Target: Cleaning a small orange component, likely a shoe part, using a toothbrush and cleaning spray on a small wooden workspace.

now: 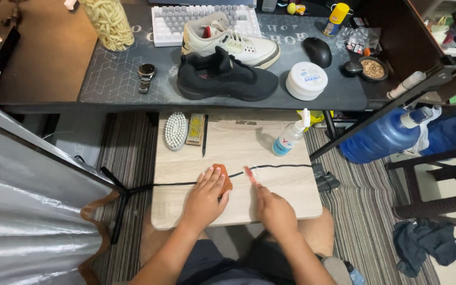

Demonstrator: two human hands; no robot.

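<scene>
The left hand point(205, 196) is lying flat, fingers together, pressing an orange-brown cloth point(224, 179) down on a small wooden board point(186, 163) over the person's lap. A black shoelace point(281, 167) is running across the board and passing under the cloth. The right hand point(273, 209) is pinching a small pink-and-white brush point(250, 174), its fingers closed round the handle and its tip touching the lace just beside the cloth.

Farther up the board, a white bristle brush point(176, 131) is lying beside a tan wooden brush point(196, 129), and a spray bottle point(290, 135) is standing near the right edge.

Beyond, on the dark desk point(112, 79), a black shoe point(225, 78) is sitting in front of a white shoe point(228, 39), the two touching. A round white tub point(306, 80) is resting just right of the black shoe, a watch point(146, 75) well to its left. At the back are sitting a keyboard point(170, 21), a mouse point(317, 51) and a jar point(107, 22). Blue water bottles point(386, 138) are lying on the floor to the right.
</scene>
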